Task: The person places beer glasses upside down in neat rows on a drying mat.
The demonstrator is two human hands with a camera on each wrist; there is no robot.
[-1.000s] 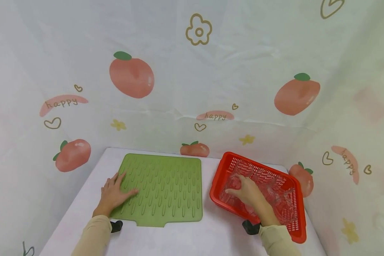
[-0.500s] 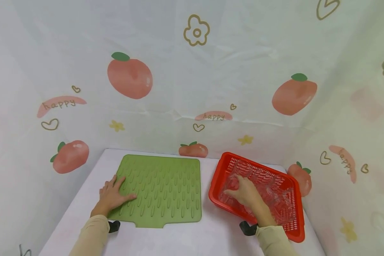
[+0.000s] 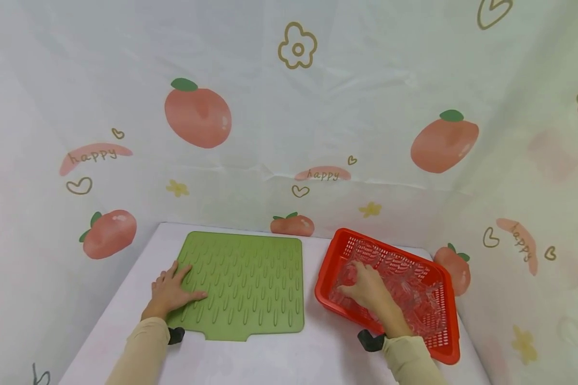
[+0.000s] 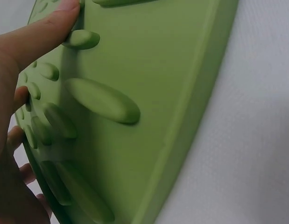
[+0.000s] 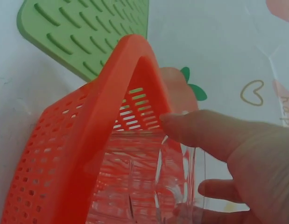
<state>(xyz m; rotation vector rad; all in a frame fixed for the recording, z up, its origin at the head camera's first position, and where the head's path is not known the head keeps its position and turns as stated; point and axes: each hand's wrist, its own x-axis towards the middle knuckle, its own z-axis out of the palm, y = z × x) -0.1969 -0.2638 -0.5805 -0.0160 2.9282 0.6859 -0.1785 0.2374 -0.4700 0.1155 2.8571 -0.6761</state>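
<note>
White tabletop (image 3: pixel 318 358), red basket (image 3: pixel 324 280), clear cup (image 5: pixel 144 175) seemingly between right fingers (image 5: pixel 221 188)

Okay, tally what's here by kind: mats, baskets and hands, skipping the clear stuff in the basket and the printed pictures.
Green mat: 1
Red basket: 1
Hands: 2, left hand on the mat, right hand in the basket
Total: 4

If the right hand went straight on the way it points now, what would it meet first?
The clear glass, which the right hand grips at the edge. Past that, probably the left wall of the red basket, though depth is hard to judge.
</note>
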